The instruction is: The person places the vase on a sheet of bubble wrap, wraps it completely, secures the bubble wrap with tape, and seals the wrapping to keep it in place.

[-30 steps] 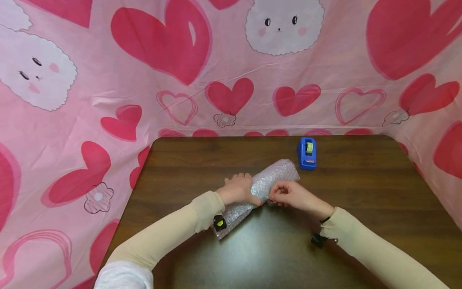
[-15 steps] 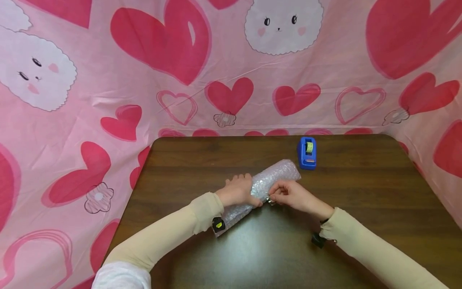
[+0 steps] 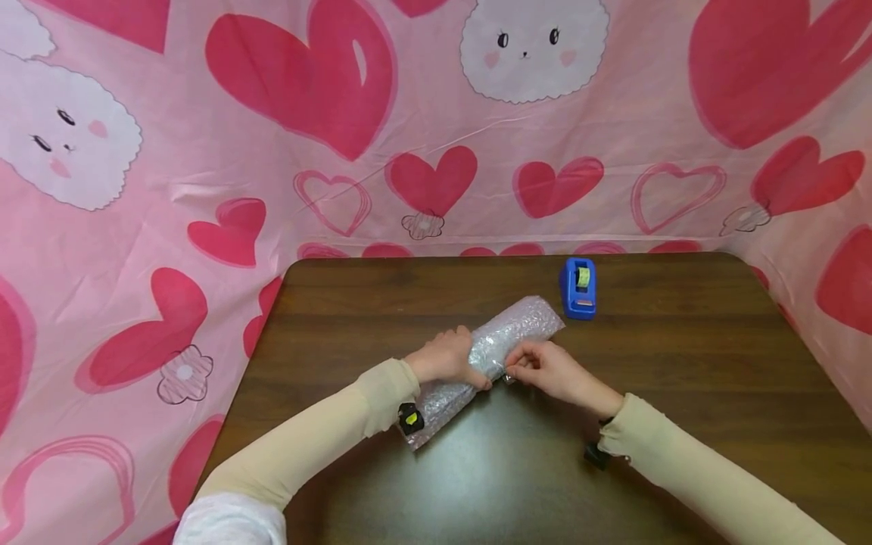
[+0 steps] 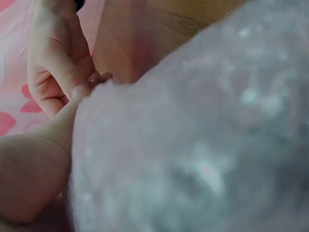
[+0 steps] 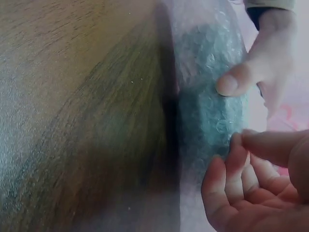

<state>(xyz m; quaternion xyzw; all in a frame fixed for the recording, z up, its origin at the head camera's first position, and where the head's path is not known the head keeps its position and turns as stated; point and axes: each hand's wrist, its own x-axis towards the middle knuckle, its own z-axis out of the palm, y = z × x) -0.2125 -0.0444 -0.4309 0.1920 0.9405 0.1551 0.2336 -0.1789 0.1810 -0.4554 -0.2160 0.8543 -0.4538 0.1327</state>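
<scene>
A long bundle rolled in clear bubble wrap (image 3: 521,322) lies slantwise on the table; something dark greenish shows through the wrap in the right wrist view. Across its middle my left hand (image 3: 446,358) holds it down, thumb on the near side and fingers over the far side. My right hand (image 3: 555,369) is at the near edge of the roll, just right of the left thumb. Its thumb and index finger pinch a small shiny clear strip (image 3: 508,377), like tape, against the wrap. In the left wrist view the bubble wrap (image 4: 193,145) covers most of the picture.
A blue tape dispenser (image 3: 579,291) with a yellowish roll core stands just beyond the far right end of the bundle. The dark wooden table (image 3: 681,325) is backed by a pink cloth (image 3: 381,68) with hearts.
Both hands stay nearly in place on the bundle. The shiny strip under the right fingertips shows more than it did a second ago.
</scene>
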